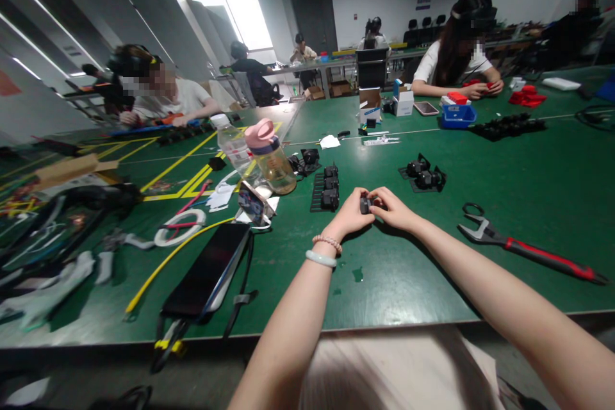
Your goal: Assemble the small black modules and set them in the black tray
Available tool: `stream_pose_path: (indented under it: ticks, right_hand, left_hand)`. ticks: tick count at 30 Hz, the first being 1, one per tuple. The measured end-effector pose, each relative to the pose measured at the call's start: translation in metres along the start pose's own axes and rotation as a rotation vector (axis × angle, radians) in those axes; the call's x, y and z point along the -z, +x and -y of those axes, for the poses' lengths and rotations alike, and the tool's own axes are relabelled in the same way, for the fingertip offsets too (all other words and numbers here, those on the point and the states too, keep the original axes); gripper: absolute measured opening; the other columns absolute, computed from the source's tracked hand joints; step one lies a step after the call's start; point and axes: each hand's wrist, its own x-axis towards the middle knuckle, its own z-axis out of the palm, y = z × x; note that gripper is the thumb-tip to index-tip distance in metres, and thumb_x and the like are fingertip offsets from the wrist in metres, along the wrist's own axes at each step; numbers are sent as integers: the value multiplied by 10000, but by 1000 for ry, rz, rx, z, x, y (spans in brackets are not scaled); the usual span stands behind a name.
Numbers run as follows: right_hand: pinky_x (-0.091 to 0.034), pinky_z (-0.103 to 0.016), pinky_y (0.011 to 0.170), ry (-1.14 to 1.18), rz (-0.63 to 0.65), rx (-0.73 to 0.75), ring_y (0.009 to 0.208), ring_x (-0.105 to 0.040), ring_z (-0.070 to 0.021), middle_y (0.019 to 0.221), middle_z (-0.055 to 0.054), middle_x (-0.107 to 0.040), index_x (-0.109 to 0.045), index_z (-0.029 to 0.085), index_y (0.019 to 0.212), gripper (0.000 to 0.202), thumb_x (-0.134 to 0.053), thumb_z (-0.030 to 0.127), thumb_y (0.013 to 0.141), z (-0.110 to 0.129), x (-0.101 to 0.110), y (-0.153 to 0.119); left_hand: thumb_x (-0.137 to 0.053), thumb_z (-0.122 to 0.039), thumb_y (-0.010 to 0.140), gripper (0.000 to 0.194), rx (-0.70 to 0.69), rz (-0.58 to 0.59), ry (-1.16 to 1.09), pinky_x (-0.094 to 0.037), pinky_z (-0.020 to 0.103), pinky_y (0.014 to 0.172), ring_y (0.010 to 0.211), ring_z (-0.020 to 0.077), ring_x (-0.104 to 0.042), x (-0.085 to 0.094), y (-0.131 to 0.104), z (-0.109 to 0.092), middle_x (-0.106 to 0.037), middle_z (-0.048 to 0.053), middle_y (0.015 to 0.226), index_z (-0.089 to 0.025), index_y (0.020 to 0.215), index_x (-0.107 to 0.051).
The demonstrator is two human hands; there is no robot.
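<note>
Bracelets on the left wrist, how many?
2: a pink beaded bracelet nearer the left hand, and a pale bangle just behind it, farther from the fingers. No others visible.

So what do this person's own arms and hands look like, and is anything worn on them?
The left hand and right hand are ungloved, and no sleeves show on the forearms. The left wrist wears a pinkish beaded bracelet and, nearer the elbow, a smooth pale bangle. The right wrist shows no jewellery.
</note>
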Motion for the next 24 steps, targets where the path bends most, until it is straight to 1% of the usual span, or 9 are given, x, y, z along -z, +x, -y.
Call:
stream_pose_path:
  ticks: [8, 15, 20, 24]
  right_hand:
    - [-393, -320, 743, -27, 1, 2, 821, -447, -143, 916, -52, -442, -468, 179, 943, 230, -464, 237, 720, 0, -1, 0]
    - [-379, -314, 766, -56, 1, 4, 839, -433, -141, 905, -50, -442, -470, 173, 935, 212, -446, 246, 737, -1, -2, 1]
    - [-373, -313, 770, -69, 1, 4, 838, -429, -140, 894, -48, -443, -470, 174, 933, 203, -435, 239, 744, -2, -3, 1]
    - [-365, -318, 781, -74, -4, 6, 847, -426, -142, 890, -48, -444, -471, 173, 927, 194, -429, 237, 749, -1, -3, 1]
  left_hand:
    - [-553, -188, 581, 469, -20, -5, 25, -387, 259, 704, 799, 134, -464, -1, 1, 3, -471, 48, 926, -139, 1009, -369]
    - [-556, -171, 569, 468, -3, -14, 23, -381, 267, 731, 810, 133, -463, 0, 1, 1, -474, 47, 929, -137, 1001, -378]
    - [-551, -178, 574, 459, -15, -8, 20, -385, 262, 715, 803, 132, -463, 0, 1, 1, -472, 43, 919, -139, 997, -378]
    - [-556, -174, 567, 467, 1, -12, 17, -384, 266, 717, 799, 132, -462, 0, 1, 1, -472, 44, 919, -136, 997, -380]
